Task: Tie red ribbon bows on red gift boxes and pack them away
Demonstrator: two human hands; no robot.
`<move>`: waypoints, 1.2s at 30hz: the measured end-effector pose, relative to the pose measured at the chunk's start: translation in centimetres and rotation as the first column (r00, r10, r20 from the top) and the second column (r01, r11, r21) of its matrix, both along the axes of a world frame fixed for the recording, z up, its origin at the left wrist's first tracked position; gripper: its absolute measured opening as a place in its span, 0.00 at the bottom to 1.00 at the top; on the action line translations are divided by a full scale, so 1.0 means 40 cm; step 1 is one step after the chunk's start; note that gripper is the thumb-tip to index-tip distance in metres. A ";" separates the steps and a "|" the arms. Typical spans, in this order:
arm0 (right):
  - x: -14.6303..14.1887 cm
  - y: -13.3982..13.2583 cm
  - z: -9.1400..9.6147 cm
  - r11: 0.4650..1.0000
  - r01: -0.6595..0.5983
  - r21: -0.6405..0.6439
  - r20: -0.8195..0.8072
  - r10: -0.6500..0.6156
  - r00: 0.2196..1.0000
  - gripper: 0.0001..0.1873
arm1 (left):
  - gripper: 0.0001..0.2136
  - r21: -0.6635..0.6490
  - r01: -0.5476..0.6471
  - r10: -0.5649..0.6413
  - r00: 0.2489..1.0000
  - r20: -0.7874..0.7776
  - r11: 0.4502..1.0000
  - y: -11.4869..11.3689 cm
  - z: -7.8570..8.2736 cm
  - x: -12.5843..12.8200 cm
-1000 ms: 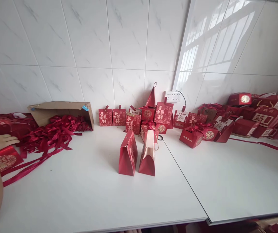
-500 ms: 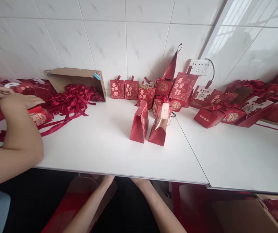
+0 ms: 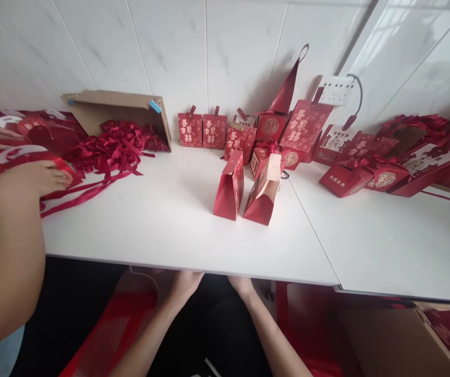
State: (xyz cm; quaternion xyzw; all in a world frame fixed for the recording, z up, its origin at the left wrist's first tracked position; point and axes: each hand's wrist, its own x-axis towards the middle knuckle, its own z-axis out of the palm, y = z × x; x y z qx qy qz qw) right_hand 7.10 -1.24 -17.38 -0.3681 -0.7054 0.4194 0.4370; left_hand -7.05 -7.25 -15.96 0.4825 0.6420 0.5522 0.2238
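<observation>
My left hand [image 3: 186,283] and my right hand [image 3: 242,286] reach up to the front edge of the white table [image 3: 162,230] from below. Their fingers disappear under the edge, so whether they hold anything is hidden. Nearest to them on the tabletop stand two red paper gift bags side by side: one closed [image 3: 229,186], one with its top open [image 3: 265,190]. Neither hand touches them.
Red gift boxes [image 3: 203,130] line the tiled wall and pile up at the right [image 3: 366,167]. A cardboard box [image 3: 119,107] lies on its side, spilling red ribbons [image 3: 111,152]. At the left a co-worker's hand [image 3: 32,178] rests on a red box. A brown carton [image 3: 397,340] sits under the table.
The view has tipped downward, bringing the table's front edge and my two forearms into sight. The co-worker's hand has shifted over the red boxes at the left.
</observation>
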 end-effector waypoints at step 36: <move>0.080 -0.147 0.123 0.939 0.049 -0.340 0.022 -0.044 0.999 0.14 | 0.15 -0.164 0.277 -0.199 0.904 0.379 0.947 -0.084 0.034 0.096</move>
